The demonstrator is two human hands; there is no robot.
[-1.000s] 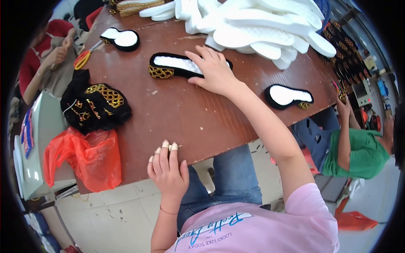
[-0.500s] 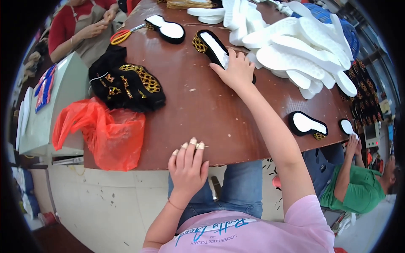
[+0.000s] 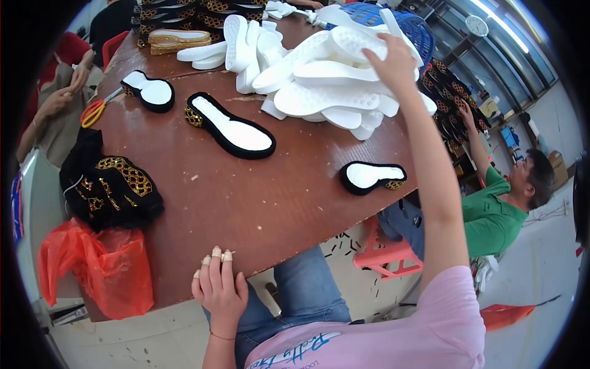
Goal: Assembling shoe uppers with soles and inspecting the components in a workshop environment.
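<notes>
My right hand (image 3: 391, 63) reaches far over the brown table (image 3: 258, 203) and rests on the pile of white shoe soles (image 3: 326, 86); its fingers lie on a sole at the pile's right side, and whether they grip it is not visible. My left hand (image 3: 218, 286) rests at the table's near edge with taped fingertips, fingers together, holding nothing. A black-edged insole with gold trim (image 3: 233, 129) lies mid-table. A smaller one (image 3: 373, 176) lies near the right edge, another (image 3: 149, 92) at the far left.
A heap of black and gold fabric (image 3: 110, 187) sits at the left edge above a red plastic bag (image 3: 95, 270). Orange-handled scissors (image 3: 95, 111) lie far left. A blue basket (image 3: 399, 24) stands behind the soles. Two people sit nearby, one at the left (image 3: 58, 101) and one in green at the right (image 3: 510, 203).
My right hand has left the black-edged insole at mid-table and stretched to the pile of white soles. My left hand stays at the table's edge. The view has shifted to the right.
</notes>
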